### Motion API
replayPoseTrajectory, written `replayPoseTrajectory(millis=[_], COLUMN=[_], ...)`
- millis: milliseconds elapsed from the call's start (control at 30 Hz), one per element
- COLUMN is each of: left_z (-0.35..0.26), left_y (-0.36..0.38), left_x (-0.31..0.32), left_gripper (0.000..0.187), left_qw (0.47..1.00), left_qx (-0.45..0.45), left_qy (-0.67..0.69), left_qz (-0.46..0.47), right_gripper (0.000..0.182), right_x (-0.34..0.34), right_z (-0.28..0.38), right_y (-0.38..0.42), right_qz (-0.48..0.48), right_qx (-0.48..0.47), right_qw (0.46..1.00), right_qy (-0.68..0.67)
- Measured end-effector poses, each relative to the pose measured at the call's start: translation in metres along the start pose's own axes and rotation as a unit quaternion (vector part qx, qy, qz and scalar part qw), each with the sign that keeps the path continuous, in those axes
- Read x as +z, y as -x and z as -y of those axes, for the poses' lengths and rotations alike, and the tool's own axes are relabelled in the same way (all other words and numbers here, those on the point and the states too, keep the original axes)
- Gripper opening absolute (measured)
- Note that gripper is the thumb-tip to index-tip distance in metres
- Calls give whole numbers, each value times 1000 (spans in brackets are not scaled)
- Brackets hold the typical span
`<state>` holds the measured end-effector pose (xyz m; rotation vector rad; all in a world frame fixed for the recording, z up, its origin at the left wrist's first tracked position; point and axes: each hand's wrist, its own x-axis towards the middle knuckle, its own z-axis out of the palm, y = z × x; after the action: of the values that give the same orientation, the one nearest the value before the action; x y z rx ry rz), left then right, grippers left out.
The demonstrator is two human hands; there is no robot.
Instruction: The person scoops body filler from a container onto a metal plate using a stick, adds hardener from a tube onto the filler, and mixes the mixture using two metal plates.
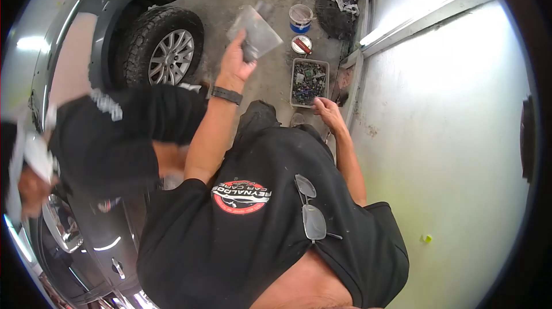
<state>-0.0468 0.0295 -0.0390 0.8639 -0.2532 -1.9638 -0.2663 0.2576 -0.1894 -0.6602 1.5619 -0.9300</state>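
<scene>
My left hand [237,63], with a dark watch on the wrist, is closed on a clear plastic bag [265,34]. The bag is smeared by motion, and something greyish shows in or behind it. Over the near right corner of a plastic bin [292,87] is my right hand [329,114], its fingers curled together. Whatever those fingers hold, if anything, is hidden. Many small mixed parts [309,77], like clips and fasteners, fill the bin.
Beyond the bin stand a lidded can [301,44] with a red-handled tool on it and a blue-and-clear tub [300,18]. A car wheel [171,56] is at left. Another person [109,142] in black leans close on my left. A pale wall [437,136] runs along the right.
</scene>
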Motion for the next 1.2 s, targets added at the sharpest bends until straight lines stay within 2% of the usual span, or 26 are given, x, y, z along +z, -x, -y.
replayPoseTrajectory(millis=[100, 200, 300, 367, 433, 500, 533, 600, 667, 700, 767, 867, 933, 1000, 1067, 1133, 1200], left_z=[-26, -60, -87, -103, -120, -132, -141, -152, -155, -157, -156, -132, -114, -94, -75, -49, -23], left_y=[-23, -60, -107, -134, -170, -192, -204, -235, -263, -271, -293, -332, -359, -391, -418, -448, -482], left_x=[-6, -20, -37, -33, -40, -64, -76, -96, -122, -126, -138, -176, -202, -224, -251, -287, -317], left_gripper=[25, 26, 28, 31, 35, 38, 38, 39, 37, 37, 37, 38, 36, 36, 39, 40, 41], left_qw=[998, 997, 999, 1000, 997, 993, 992, 992, 988, 984, 978, 973, 974, 973, 977, 976, 977], left_qx=[32, 39, 9, -5, -23, -42, -55, -72, -80, -79, -77, -84, -102, -112, -113, -126, -119], left_qy=[12, 66, 45, -9, -53, -87, -90, -97, -124, -146, -181, -192, -171, -160, -146, -144, -154], left_qz=[-52, -21, 27, -25, -53, -66, -62, -44, -48, -57, -74, -100, -112, -127, -111, -106, -87], right_gripper=[48, 45, 41, 44, 41, 41, 40, 37, 34, 33, 32, 35, 41, 46, 51, 58, 62], right_x=[20, 38, 37, 35, 30, 29, 26, 33, 54, 62, 70, 64, 47, 45, 11, -2, -17], right_z=[13, 13, -23, -63, -114, -170, -206, -199, -141, -127, -107, -38, -62, -37, -90, -99, -124], right_y=[-5, -34, -73, -110, -111, -94, -79, -85, -86, -98, -139, -228, -304, -382, -471, -533, -595], right_qz=[16, 4, -21, -67, -179, -200, -148, -107, -124, -154, -212, -155, -130, -185, -197, -274, -349], right_qx=[6, 14, 47, 72, 144, 310, 356, 373, 342, 340, 323, 297, 240, 247, 197, 199, 190], right_qw=[1000, 999, 996, 994, 961, 897, 894, 894, 898, 905, 915, 938, 956, 951, 960, 937, 912], right_qy=[19, 32, 74, 41, 153, 244, 229, 224, 249, 205, 119, 86, 109, -12, 4, -91, -105])
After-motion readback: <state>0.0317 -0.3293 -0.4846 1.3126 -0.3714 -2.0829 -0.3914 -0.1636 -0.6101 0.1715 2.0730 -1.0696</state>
